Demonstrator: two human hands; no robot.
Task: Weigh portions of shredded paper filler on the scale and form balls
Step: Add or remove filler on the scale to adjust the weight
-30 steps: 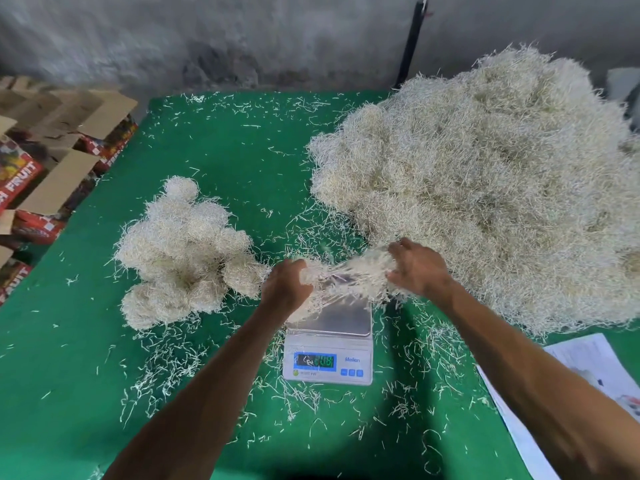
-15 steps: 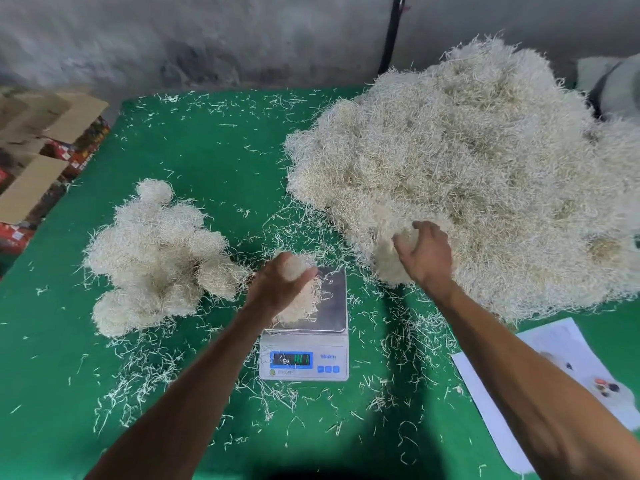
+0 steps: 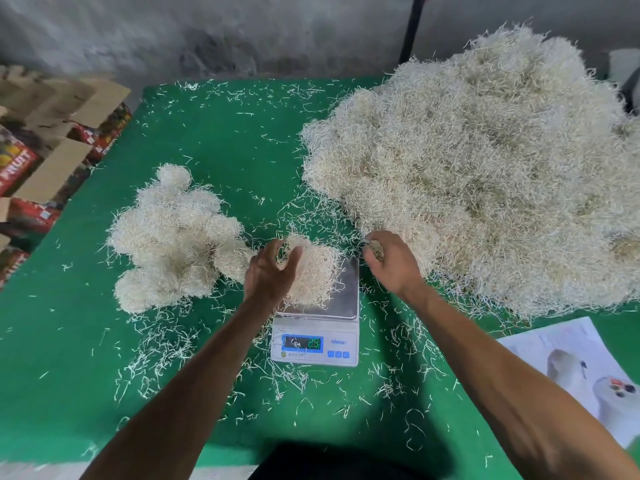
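Since half a second ago, your right hand [image 3: 391, 263] is pulling back from the big heap of shredded paper filler [image 3: 485, 168] toward the scale [image 3: 317, 327], its curled fingers pinching a small tuft of shreds [image 3: 375, 249], while your left hand [image 3: 268, 271] is staying at the portion on the pan. You are resting that left hand against the 9 o'clock side of the portion of filler [image 3: 313, 275], fingers spread and loosely curved around it, thumb up at its top edge. That portion is sitting on the steel weighing pan [image 3: 348, 289], covering most of its left part, and the display [image 3: 302, 342] is glowing at the 6 o'clock edge; its digits are too blurred to read. At 9 o'clock from the scale, a cluster of finished filler balls [image 3: 173, 237] is lying just beside your left hand. The big heap is filling the table's 1 to 3 o'clock area. Loose strands are littering the green table cover [image 3: 214, 140] around everything. A printed sheet [image 3: 571, 368] is lying at 4 o'clock, and cardboard cartons [image 3: 52, 150] are standing off the table at 10 o'clock.
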